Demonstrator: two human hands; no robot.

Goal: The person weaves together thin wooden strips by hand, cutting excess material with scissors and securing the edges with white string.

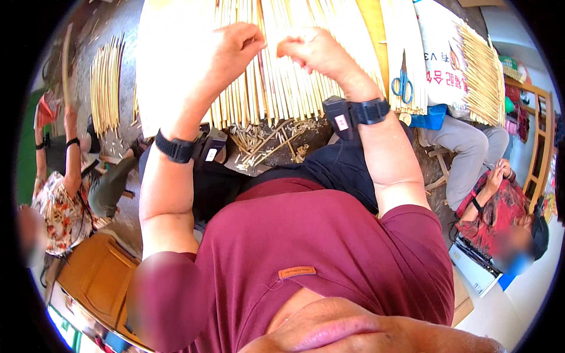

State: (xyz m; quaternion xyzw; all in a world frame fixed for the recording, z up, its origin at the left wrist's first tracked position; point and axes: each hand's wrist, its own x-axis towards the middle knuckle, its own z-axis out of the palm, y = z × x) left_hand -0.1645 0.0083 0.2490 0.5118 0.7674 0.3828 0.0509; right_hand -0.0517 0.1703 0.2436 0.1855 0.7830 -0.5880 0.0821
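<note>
My left hand [238, 48] is curled with its thumb and fingertips pinched together above a spread of pale straw-coloured stalks [259, 97]. Facing it a short gap away, my right hand [312, 52] is closed in a similar pinch. Whatever the fingertips hold, perhaps something very thin, is too small to make out. The stalks lie side by side, their ends pointing toward me over the near edge of the work surface. To the right of my right hand, a pair of scissors [402, 88] with blue handles lies on more stalks, blades pointing away.
Cut stalk bits [259, 143] litter the floor below the near edge. Another bundle of stalks [107, 88] lies at far left, and one more [479, 73] rests on a white printed sack [438, 65] at right. People sit on both sides; a wooden chair [94, 273] stands lower left.
</note>
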